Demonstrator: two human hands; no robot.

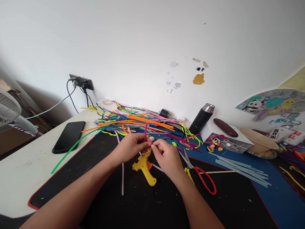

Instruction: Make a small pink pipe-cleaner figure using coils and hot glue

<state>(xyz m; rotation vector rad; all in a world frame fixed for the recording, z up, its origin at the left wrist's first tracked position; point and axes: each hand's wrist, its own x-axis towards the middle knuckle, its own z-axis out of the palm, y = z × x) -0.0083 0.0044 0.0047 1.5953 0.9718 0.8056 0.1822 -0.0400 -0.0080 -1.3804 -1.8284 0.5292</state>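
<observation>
My left hand [130,147] pinches a magenta pipe cleaner [146,129], one end of which sticks up above the fingers. Close beside it, the fingertips of my right hand [166,156] are closed on the same pipe cleaner, so the two hands almost touch. Just below them a yellow hot glue gun [147,173] lies on the black mat, its nozzle end partly hidden by my fingers. Red-handled scissors [199,173] rest with blades spread to the right of my right hand. Behind both hands spreads a pile of coloured pipe cleaners [133,121].
A black phone [69,136] lies at the left, with a green pipe cleaner across its corner. Toward the right stand a black thermos [202,119] and a white box [238,141]. Clear glue sticks [240,170] lie in front. A fan [9,108] is at far left.
</observation>
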